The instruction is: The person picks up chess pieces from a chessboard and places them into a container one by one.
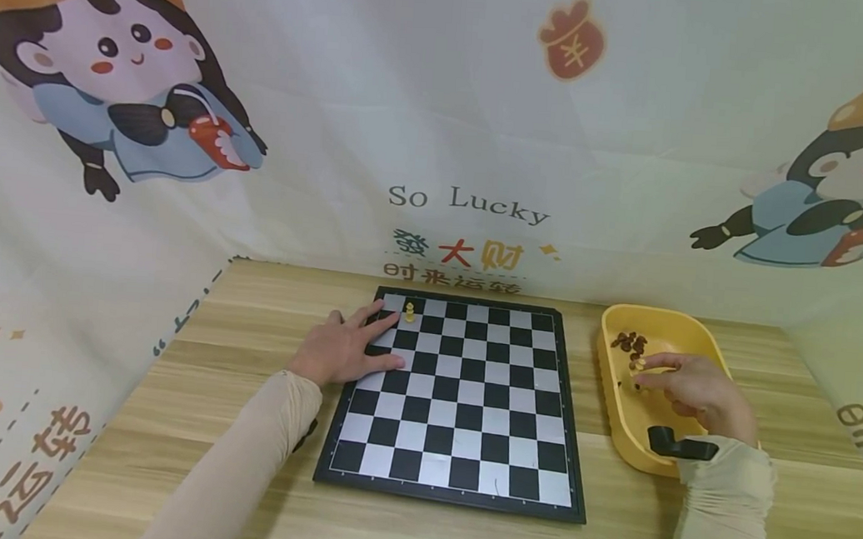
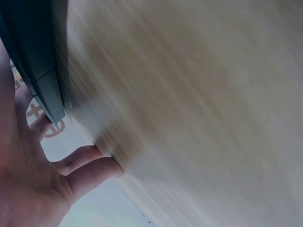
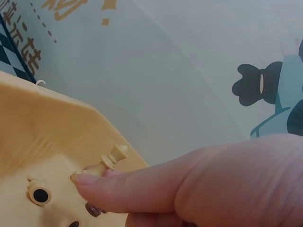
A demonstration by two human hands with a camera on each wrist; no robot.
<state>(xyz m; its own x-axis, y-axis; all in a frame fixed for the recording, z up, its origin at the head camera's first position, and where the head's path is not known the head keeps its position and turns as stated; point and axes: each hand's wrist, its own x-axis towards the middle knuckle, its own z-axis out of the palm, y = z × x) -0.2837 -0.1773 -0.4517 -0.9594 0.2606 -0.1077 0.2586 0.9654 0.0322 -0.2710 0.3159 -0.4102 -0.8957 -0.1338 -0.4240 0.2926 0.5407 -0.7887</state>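
In the head view, my left hand (image 1: 339, 348) rests on the left edge of a black-and-white chessboard (image 1: 461, 384), fingers spread. A small yellowish chess piece (image 1: 409, 311) stands on the board near its far left corner, just beyond those fingertips. My right hand (image 1: 701, 393) is over a yellow plastic bin (image 1: 633, 446) to the right of the board. In the right wrist view, its thumb and a finger pinch a cream chess piece (image 3: 115, 156), tilted and partly hidden by the thumb. Another cream piece (image 3: 40, 191) lies below with its black base showing.
Several dark brown chess pieces (image 1: 628, 342) lie in the bin's far left part. The wooden table (image 1: 197, 403) extends around the board and bin. A printed cloth (image 1: 336, 129) hangs behind the table and along its sides.
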